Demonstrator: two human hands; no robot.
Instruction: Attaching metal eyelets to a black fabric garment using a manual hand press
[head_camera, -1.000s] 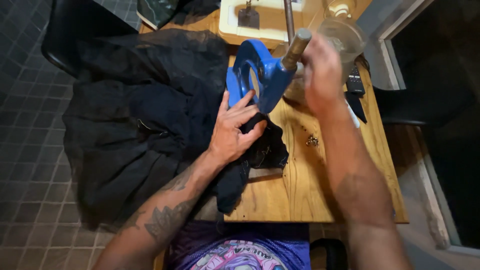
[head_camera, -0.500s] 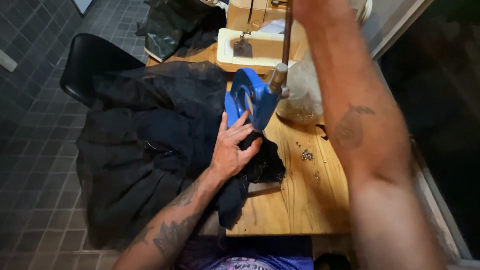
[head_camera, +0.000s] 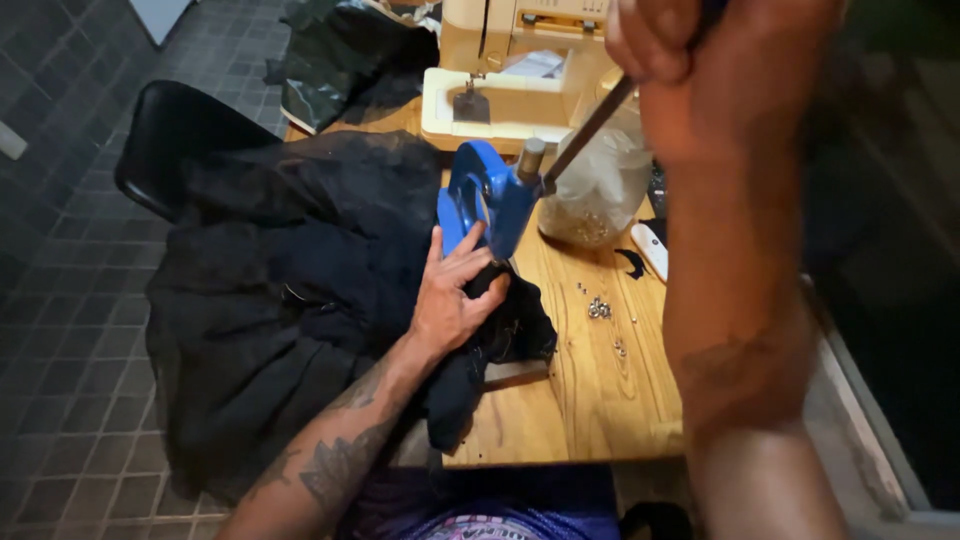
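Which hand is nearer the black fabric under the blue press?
Left. The left hand rests flat on the black fabric beside the blue press. The right hand is raised well above it, gripping the press lever.

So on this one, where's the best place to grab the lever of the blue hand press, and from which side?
Best near its far upper end, coming from above on the right, probably. The lever is a thin dark rod slanting up and right from the blue press, so the tip gives most leverage. The right hand is wrapped there, while the left hand pins the black fabric at the base.
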